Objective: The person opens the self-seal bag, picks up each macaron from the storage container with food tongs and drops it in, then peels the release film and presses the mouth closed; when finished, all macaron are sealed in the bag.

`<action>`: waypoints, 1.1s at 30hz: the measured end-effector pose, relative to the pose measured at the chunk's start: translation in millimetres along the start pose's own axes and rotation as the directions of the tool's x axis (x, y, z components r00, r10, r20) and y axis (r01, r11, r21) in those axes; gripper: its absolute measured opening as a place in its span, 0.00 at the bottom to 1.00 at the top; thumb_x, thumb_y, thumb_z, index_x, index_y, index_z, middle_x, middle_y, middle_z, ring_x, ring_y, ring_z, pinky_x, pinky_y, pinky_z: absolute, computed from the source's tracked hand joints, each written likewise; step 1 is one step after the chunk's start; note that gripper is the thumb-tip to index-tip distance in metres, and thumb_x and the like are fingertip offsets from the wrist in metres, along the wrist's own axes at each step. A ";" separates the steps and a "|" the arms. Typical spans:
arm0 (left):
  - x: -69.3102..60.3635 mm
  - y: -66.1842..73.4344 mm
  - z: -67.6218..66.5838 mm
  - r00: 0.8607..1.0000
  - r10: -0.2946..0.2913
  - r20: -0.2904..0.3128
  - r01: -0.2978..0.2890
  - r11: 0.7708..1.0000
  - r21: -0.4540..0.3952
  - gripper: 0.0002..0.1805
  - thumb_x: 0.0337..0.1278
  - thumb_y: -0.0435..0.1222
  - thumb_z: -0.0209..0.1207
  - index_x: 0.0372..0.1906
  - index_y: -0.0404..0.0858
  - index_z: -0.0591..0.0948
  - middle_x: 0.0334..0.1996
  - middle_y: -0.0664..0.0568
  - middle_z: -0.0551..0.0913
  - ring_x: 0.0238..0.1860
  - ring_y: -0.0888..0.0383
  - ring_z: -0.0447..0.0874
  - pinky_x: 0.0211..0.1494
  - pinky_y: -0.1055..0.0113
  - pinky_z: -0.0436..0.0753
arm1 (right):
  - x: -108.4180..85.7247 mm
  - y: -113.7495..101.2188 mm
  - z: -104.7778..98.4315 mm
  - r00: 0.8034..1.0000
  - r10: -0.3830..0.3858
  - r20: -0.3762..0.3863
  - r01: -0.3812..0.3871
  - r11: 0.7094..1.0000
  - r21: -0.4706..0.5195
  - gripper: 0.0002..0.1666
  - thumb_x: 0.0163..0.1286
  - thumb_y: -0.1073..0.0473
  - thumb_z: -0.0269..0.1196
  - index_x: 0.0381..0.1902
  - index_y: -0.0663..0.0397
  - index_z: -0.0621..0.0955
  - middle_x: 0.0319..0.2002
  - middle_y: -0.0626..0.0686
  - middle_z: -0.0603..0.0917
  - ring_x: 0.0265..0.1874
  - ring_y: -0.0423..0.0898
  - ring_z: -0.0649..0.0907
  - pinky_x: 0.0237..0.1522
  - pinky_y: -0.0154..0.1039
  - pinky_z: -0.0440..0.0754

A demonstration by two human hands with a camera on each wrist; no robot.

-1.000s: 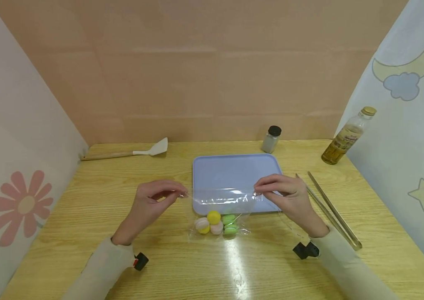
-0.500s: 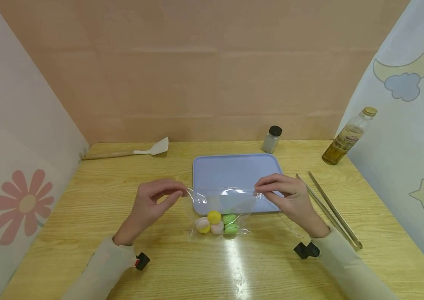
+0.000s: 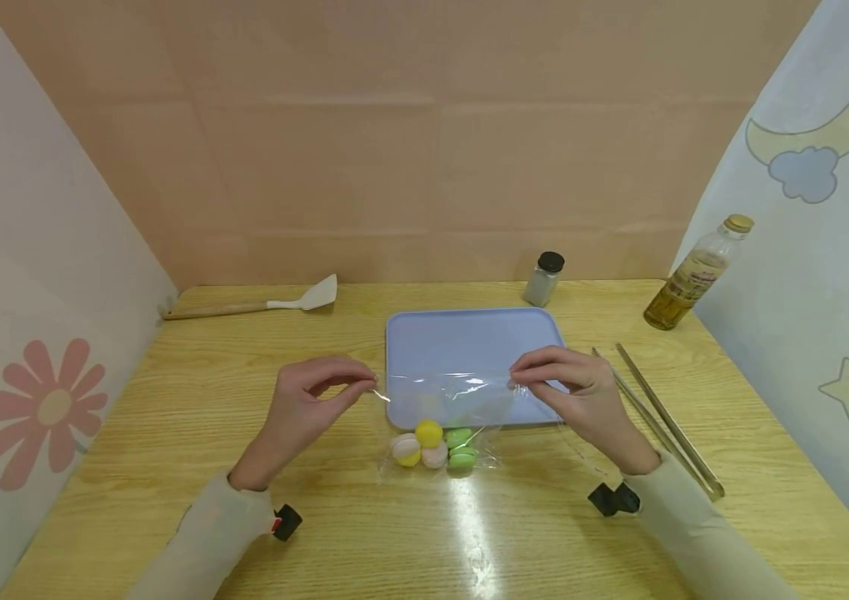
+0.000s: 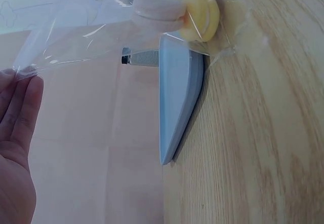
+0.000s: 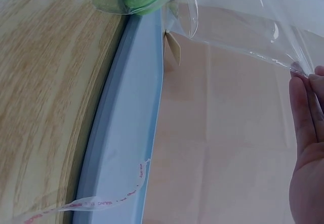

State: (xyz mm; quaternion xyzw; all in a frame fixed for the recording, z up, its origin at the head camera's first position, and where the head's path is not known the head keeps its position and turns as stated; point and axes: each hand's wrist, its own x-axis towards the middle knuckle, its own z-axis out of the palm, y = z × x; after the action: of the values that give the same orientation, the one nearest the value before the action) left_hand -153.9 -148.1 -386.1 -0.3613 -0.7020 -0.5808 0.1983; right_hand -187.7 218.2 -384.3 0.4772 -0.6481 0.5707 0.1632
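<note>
A clear plastic bag [image 3: 495, 460] with several macarons inside hangs between my two hands, in front of the tray. Yellow macarons [image 3: 428, 433], pale pink macarons [image 3: 435, 455] and green macarons [image 3: 461, 458] lie together at its bottom. My left hand [image 3: 309, 402] pinches the bag's upper left corner between thumb and fingers. At the opposite corner my right hand [image 3: 581, 397] does the same. In the right wrist view a thin clear strip [image 5: 96, 203] with red print dangles below, in front of the tray; its upper attachment cannot be made out.
A lavender-blue tray [image 3: 469, 342] lies behind the bag. Metal tongs [image 3: 660, 417] lie to its right. Along the back are a white spatula [image 3: 304, 302] with a wooden handle, a small black-lidded jar [image 3: 543, 282] and a bottle [image 3: 694, 275] of amber liquid.
Both hands stay almost in place, still pinching the corners. The bag's top edge looks flatter, and the bright reflections on its film have shrunk and shifted.
</note>
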 end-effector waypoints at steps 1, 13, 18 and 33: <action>0.2 0.1 -0.1 1.000 0.002 0.002 -0.002 1.000 0.003 0.16 0.49 0.15 0.68 0.40 0.35 0.88 0.38 0.47 0.88 0.37 0.51 0.88 0.43 0.64 0.87 | -0.3 0.2 -0.2 1.000 -0.005 0.000 0.005 1.000 -0.019 0.21 0.52 0.91 0.61 0.39 0.72 0.87 0.41 0.66 0.86 0.44 0.47 0.86 0.45 0.33 0.84; 3.4 2.3 -0.6 0.999 0.042 0.001 -0.041 0.991 0.125 0.13 0.50 0.18 0.69 0.39 0.34 0.89 0.36 0.47 0.89 0.35 0.51 0.89 0.43 0.69 0.86 | 1.1 3.1 0.5 0.990 -0.140 0.000 0.134 0.948 -0.288 0.06 0.61 0.76 0.68 0.36 0.67 0.89 0.38 0.61 0.88 0.41 0.44 0.87 0.45 0.28 0.82; 3.3 1.6 0.5 0.995 0.095 -0.024 -0.086 0.968 0.234 0.13 0.46 0.17 0.71 0.37 0.34 0.89 0.36 0.49 0.89 0.35 0.55 0.89 0.44 0.73 0.84 | 1.6 3.0 2.4 0.991 -0.134 -0.001 0.127 0.940 -0.318 0.09 0.59 0.77 0.69 0.37 0.66 0.88 0.38 0.61 0.88 0.41 0.44 0.87 0.45 0.28 0.82; 2.8 0.2 6.4 0.985 0.162 -0.056 -0.143 0.958 0.249 0.14 0.44 0.16 0.71 0.38 0.32 0.88 0.35 0.47 0.89 0.34 0.54 0.88 0.43 0.74 0.84 | 1.2 1.0 4.9 0.991 -0.136 -0.016 0.129 0.967 -0.218 0.06 0.65 0.74 0.67 0.40 0.73 0.86 0.40 0.66 0.86 0.43 0.49 0.86 0.47 0.30 0.82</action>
State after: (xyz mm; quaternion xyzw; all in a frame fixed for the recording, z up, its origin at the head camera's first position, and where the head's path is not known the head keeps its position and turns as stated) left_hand -154.6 -141.2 -385.5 -0.3648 -0.7300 -0.4866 0.3119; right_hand -187.4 213.2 -385.5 0.4901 -0.6703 0.4919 0.2619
